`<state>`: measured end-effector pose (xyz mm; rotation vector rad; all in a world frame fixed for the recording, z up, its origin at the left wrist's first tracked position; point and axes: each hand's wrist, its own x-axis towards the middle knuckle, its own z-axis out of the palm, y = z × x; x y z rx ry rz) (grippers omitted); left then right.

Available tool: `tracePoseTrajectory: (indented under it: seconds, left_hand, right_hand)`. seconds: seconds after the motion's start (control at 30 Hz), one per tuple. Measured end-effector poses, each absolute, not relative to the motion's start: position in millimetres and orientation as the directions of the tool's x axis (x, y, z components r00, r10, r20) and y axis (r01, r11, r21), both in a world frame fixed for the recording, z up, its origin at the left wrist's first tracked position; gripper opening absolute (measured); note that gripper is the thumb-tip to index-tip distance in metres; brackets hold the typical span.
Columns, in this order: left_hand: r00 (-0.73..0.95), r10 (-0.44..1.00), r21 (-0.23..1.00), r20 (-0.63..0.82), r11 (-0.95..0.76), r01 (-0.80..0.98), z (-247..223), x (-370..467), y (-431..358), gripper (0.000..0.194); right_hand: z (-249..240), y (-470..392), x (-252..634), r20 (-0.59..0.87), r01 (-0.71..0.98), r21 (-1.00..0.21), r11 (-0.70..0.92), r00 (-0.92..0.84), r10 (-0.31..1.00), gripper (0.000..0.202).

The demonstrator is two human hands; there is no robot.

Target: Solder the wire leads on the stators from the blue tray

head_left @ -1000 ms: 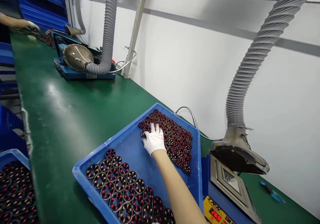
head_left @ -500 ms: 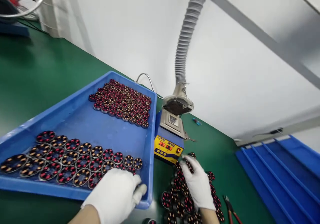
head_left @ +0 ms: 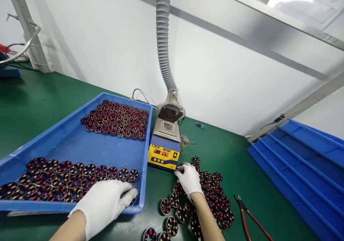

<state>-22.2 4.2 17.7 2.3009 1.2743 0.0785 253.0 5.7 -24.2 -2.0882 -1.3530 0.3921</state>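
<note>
My left hand (head_left: 103, 203), in a white glove, is over the near right corner of the blue tray (head_left: 145, 162), its fingers bent down on a round part there that is mostly hidden. Rows of ring-shaped parts with red and tan segments (head_left: 76, 168) lie along the tray's near side, and a dense block of them (head_left: 120, 117) fills its far end. My gloved right hand (head_left: 189, 178) pinches a ring-shaped part at the back left of a loose pile (head_left: 215, 201) on the green table, just in front of the yellow and blue heating unit (head_left: 163, 157).
A grey flexible duct (head_left: 163, 37) hangs down to a round hood (head_left: 170, 111) above the unit. Red-handled cutters (head_left: 248, 214) lie right of the pile. Blue ribbed trays (head_left: 301, 173) lean at the right. A small blue and red item (head_left: 201, 125) lies by the wall.
The whole view has shifted and levelled, showing more of the table's front and the pile. My right hand has moved toward the pile's left edge; my left hand stays at the tray corner.
</note>
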Motion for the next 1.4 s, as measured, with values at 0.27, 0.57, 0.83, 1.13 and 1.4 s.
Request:
tracePoseTrajectory:
  seconds: [0.27,0.57,0.83,1.13,1.4]
  left_hand:
    - [0.529,0.640,0.447,0.557,-0.769,0.458,75,11,18,0.034]
    - [0.180,0.425,0.370,0.887,-0.889,0.271,100,61,18,0.018]
    - [0.437,0.365,0.363,0.822,-0.927,0.091,98,46,31,0.026]
    - [0.392,0.308,0.225,0.867,-0.943,0.244,97,44,30,0.026]
    - [0.365,0.254,0.122,0.896,-0.929,0.348,95,44,27,0.016]
  right_hand:
    - [52,-17,237,0.187,0.111,-0.982,0.154,0.435,0.881,0.056]
    - [96,-9,186,0.427,-0.200,-0.863,0.464,0.203,0.881,0.028]
    - [98,-11,206,0.569,0.143,-0.817,0.559,0.039,0.821,0.019]
    - [89,-4,197,0.355,-0.195,-0.896,0.399,0.227,0.907,0.029]
    - [81,-11,193,0.615,0.203,-0.745,0.635,0.579,0.536,0.012]
